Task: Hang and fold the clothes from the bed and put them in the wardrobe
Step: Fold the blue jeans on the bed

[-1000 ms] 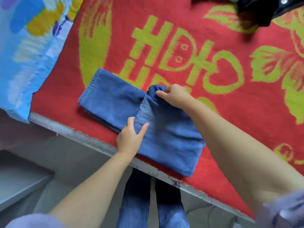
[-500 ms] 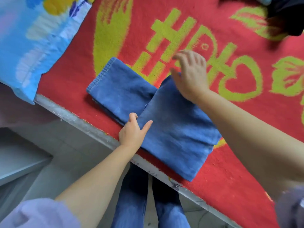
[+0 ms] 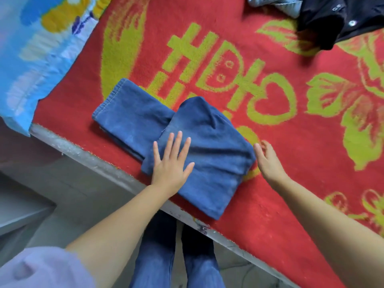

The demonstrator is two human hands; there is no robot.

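A red blanket (image 3: 270, 173) with yellow-green motifs; at its left edge a blue patterned quilt (image 3: 35, 59) — grey floor (image 3: 68, 183) below.

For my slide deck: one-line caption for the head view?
Left hand flattens folded blue denim jeans on red patterned blanket; right hand open beside them.

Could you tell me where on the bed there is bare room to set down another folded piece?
The widest free patch of the red blanket lies right of the folded jeans and the right hand. Another lies beyond the jeans, short of the dark clothes. It is crowded at the near edge, where the left hand presses the jeans, and by the blue sheet.
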